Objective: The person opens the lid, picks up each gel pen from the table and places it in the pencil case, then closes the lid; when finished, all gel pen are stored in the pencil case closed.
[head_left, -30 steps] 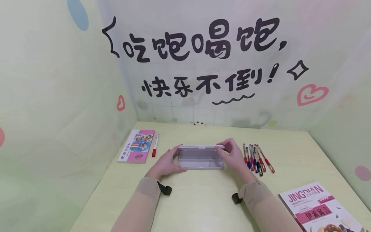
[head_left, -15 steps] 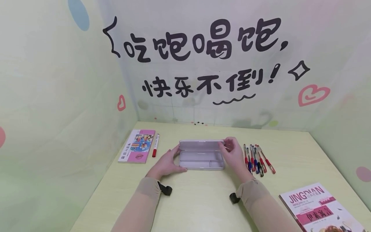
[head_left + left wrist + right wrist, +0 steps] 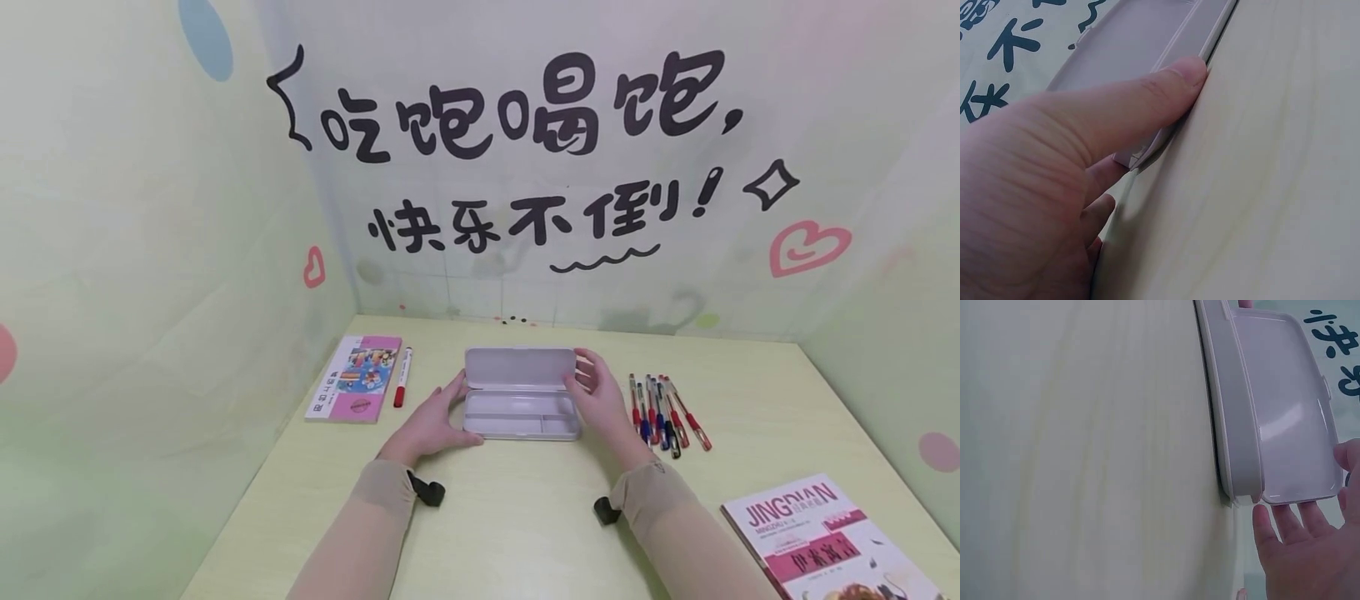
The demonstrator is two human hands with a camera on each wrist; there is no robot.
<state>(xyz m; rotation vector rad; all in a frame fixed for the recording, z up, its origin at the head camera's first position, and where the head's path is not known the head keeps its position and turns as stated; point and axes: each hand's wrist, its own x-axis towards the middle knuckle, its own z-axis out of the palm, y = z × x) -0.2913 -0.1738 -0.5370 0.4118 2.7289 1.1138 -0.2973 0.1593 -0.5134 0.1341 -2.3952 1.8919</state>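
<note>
The pencil case (image 3: 502, 423) lies between both hands' fingers: left hand (image 3: 431, 425) gripping its end, right hand (image 3: 606, 404) pinching the lid (image 3: 517, 369). Looks light, stiff, slick; best held by rims.

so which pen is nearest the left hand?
The red-capped white pen, alone left of the case; the other pens lie bunched right of the right hand.

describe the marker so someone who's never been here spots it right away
On the table, look left of the open case to the pink-and-white book. The marker lies just right of that book. Unlike the pens bunched right of the case, it lies alone, white with a red end.
</note>
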